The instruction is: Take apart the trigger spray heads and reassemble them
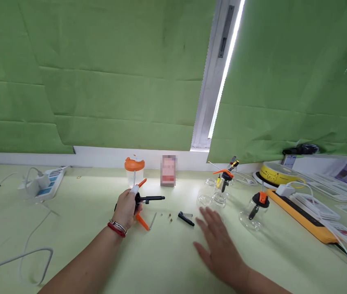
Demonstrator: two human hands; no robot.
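My left hand [126, 208] is closed around a black pump mechanism [152, 198] with a thin stem pointing right. A white piece and an orange tip stick out above the fist. Below it, an orange lever [142, 221] and a thin metal rod [153, 221] show beside the hand; whether the lever is attached is hidden. My right hand [218, 241] is open, fingers spread, low over the table and slightly blurred. To its left are a short black tube [186, 219] and a small spring [187, 214]. Tiny brown beads [171, 220] sit between the hands.
Clear glass jars [204, 199] stand beyond my right hand. Farther right is a glass bottle [250, 222] with a black and orange top. An orange-lidded cup [134, 165] is at the back. A power strip [303, 218], yellow tape roll [276, 173] and white cables [49, 255] flank the work area.
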